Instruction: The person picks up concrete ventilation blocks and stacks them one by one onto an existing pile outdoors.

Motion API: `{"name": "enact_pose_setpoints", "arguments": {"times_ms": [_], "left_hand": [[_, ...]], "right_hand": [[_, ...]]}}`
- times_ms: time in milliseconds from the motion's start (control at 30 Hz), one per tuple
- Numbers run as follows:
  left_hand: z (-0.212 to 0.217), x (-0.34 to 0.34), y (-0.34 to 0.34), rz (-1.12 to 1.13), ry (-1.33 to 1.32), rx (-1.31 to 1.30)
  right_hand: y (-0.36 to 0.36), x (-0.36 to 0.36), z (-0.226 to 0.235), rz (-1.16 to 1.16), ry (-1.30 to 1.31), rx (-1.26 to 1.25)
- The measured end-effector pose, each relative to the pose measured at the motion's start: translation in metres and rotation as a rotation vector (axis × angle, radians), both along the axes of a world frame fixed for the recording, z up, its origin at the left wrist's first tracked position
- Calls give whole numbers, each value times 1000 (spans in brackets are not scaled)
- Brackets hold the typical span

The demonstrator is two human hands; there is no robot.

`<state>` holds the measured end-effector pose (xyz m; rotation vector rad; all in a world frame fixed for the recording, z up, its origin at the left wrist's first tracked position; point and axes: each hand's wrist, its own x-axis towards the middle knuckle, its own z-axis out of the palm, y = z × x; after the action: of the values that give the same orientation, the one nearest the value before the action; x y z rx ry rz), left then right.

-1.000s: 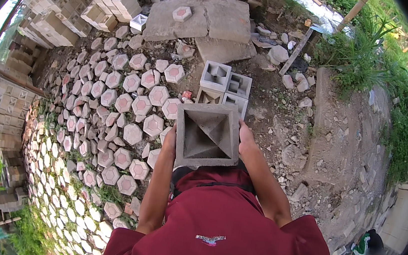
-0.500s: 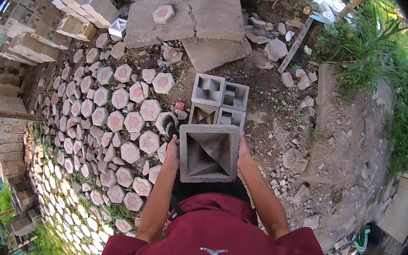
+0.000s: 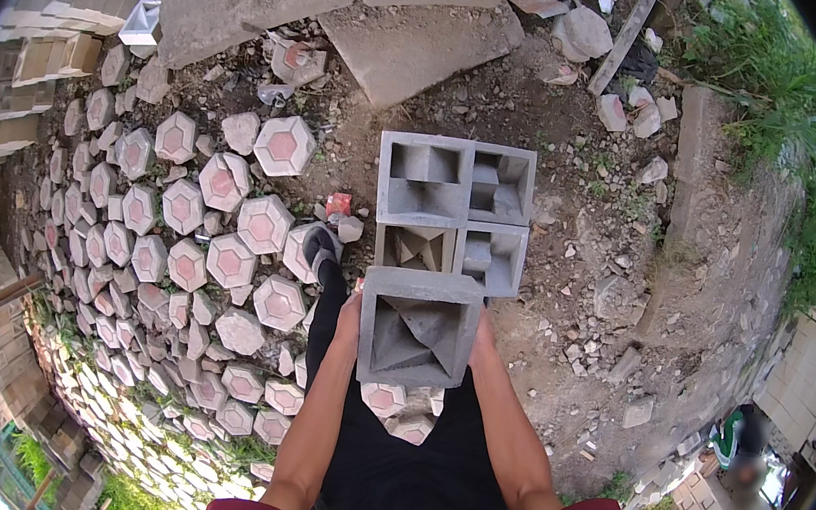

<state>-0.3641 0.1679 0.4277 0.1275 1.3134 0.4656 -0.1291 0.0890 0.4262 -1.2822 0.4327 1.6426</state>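
Observation:
Between my two hands I carry a grey concrete vent block [image 3: 367, 326], square-framed with an angled, pyramid-like inside. My left hand [image 3: 348, 321] grips its left side and my right hand [image 3: 485, 336] its right side; the block partly hides the fingers of both. Just beyond it stand similar blocks grouped in two rows: a far left vent block [image 3: 387, 174], a far right vent block [image 3: 526, 188], a near left vent block [image 3: 453, 252] and a near right vent block [image 3: 518, 264]. The held block overlaps the near left one in view, so I cannot tell whether they touch.
Hexagonal pavers [image 3: 263, 224] with reddish centres cover the ground at left, one dark shoe among them. Broken concrete slabs [image 3: 431, 56] lie at the far side. Stacked blocks [image 3: 58, 59] line the left; rubble [image 3: 614, 299] and a low concrete ledge [image 3: 699, 177] are at right.
I have bent forward and lowered the held block toward the grouped blocks, which now look larger. My legs and more pavers show beneath my arms. Both hands keep their hold.

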Motion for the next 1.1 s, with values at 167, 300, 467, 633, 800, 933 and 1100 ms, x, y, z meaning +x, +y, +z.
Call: {"name": "enact_pose_setpoints", "arguments": {"times_ms": [167,300,467,633,800,933,1100], "left_hand": [[-110,3,20,111,-59,-35],[-146,4,37,45,-96,-59],[-159,9,38,18,-69,-74],[-176,4,29,49,-4,-71],[-190,6,40,1,-10,-61],[-193,5,50,-30,-75,-100],[-193,14,47,2,-36,-96]], "right_hand": [[29,4,-89,-30,-44,-121],[50,8,-118,8,-278,-73],[49,10,-147,-41,-404,-150],[44,10,-164,64,-470,-216],[44,14,-175,42,-496,-219],[53,20,-181,106,-576,-300],[66,24,-185,225,-715,-451]]}}
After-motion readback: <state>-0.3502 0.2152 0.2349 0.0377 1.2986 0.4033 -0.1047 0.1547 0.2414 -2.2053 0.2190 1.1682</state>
